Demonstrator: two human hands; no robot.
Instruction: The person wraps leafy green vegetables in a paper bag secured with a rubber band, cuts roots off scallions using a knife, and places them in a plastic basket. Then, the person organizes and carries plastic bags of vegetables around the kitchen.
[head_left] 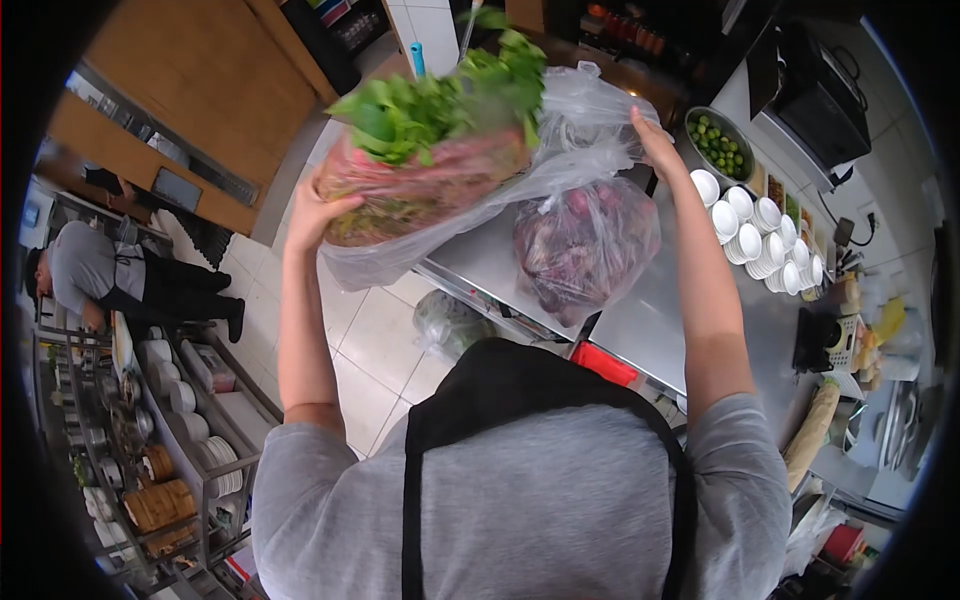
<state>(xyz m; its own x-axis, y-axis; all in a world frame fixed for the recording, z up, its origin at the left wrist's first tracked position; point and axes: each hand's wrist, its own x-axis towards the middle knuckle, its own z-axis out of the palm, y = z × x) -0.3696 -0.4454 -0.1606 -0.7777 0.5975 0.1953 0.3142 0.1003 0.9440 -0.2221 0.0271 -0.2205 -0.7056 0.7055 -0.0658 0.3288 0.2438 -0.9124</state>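
My left hand [322,210] grips a large bunch of leafy greens [405,115] with pinkish-red stems, its thumb across the stems and its other fingers mostly hidden. Clear plastic bag [590,125] wraps the lower side of the bunch and stretches to the right. My right hand [655,145] is closed on the far right part of that plastic. Below it, a second clear bag [585,245] with dark reddish-purple produce rests on the steel counter [655,315]; I cannot make out the kind.
A metal bowl of small green limes [718,145] and stacked white bowls [765,235] stand at right. Lower down is a bag with green contents [452,325]. A co-worker [120,270] bends at left, near a rack with stacked plates [222,465]. A black appliance [820,95] sits upper right.
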